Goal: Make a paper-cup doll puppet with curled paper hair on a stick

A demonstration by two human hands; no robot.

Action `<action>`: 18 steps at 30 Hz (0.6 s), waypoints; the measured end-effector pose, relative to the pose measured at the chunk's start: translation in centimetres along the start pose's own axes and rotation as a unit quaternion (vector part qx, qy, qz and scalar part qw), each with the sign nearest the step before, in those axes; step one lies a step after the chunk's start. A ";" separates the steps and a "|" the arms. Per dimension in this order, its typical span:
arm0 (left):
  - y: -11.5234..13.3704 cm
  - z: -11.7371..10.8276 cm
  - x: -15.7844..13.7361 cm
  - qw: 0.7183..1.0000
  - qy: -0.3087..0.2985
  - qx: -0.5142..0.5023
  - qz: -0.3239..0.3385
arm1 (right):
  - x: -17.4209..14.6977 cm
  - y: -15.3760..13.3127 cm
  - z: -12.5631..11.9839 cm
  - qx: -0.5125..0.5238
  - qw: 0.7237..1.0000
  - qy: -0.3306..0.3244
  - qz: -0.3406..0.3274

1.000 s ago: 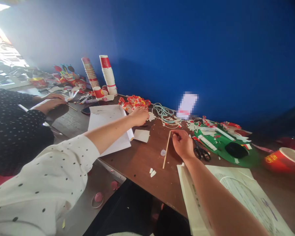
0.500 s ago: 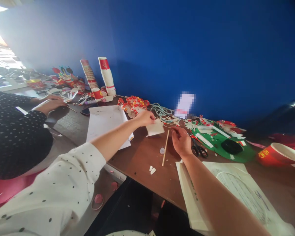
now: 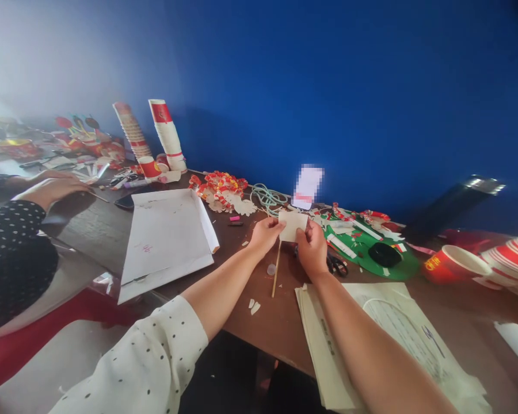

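A small cream piece of paper is held up above the brown table, with a hand at each side edge. My left hand pinches its left side between thumb and fingers. On its right side my right hand is closed, the thumb in front. Beneath the paper lies a thin wooden stick, its upper end hidden by the paper. A small clear round piece rests left of the stick, and white paper scraps lie nearer the table edge. Dark scissors are partly hidden behind my right hand.
Left stands a white box lid; behind it are stacked paper cups and red-white cuttings. A green sheet with scraps, cream papers and a red cup are right. A co-worker's hand works far left.
My right hand has moved up to the paper and taken its right side. The paper, in my left hand, is raised and turned more toward me. The view has shifted right.
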State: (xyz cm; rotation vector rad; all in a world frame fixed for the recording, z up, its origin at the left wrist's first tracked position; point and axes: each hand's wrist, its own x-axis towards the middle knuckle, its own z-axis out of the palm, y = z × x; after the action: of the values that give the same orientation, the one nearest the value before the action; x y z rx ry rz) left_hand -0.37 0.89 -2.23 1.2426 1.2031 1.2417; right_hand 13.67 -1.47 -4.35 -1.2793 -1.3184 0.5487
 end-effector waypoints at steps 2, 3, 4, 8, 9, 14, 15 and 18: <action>-0.2 -0.3 0.0 0.999 -0.027 -0.044 -0.010 | -0.1 -0.3 0.1 0.037 0.999 -0.022 0.025; -0.2 -0.4 0.0 0.997 -0.033 -0.067 -0.019 | -0.1 -0.4 0.1 0.050 0.998 -0.030 0.035; -0.3 -0.5 0.1 0.995 -0.036 -0.089 -0.029 | -0.2 -0.4 0.1 0.059 0.997 -0.035 0.042; -0.2 -0.5 0.1 0.988 -0.047 -0.138 -0.040 | -0.4 -0.5 0.0 0.042 0.996 -0.056 0.054; -0.2 -0.4 0.1 0.988 -0.050 -0.139 -0.039 | -0.4 -0.5 -0.1 0.024 0.996 -0.062 0.055; -0.1 -0.2 -0.3 0.988 -0.071 -0.135 -0.037 | -0.5 -0.6 -0.5 -0.031 0.995 -0.069 0.060; -0.2 -0.1 -0.3 0.987 -0.075 -0.137 -0.041 | -0.5 -0.6 -0.5 -0.035 0.995 -0.069 0.059; -0.3 0.0 -0.4 0.985 -0.088 -0.140 -0.045 | -0.5 -0.7 -0.5 -0.051 0.995 -0.066 0.050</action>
State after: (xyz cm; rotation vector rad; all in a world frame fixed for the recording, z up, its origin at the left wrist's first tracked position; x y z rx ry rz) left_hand -0.37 0.54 -2.60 1.0538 0.9121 1.1621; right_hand 13.77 -2.34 -3.83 -1.4186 -1.4120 0.6526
